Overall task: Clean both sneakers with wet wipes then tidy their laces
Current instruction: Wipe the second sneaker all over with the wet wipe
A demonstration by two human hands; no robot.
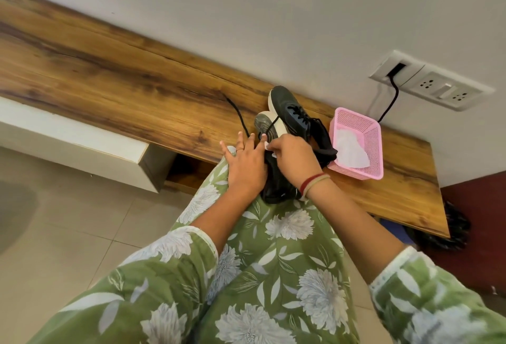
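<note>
No text, label, brand or number legible. Nothing readable made out on sneakers [287,106], pink basket [356,117] at bench [109,69] right end, socket plate [432,86] — surfaces plain.

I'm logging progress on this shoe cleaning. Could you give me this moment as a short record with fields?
near sneaker: on the person's knee, grey sole showing
left hand: flat against the near sneaker, fingers straight
right hand: pinches a white wipe at the sole's edge
far sneaker: on the bench, next to the pink basket
loose lace: trails across the bench
basket contents: spare wipes
stage: wiping; laces not yet tidied
</note>
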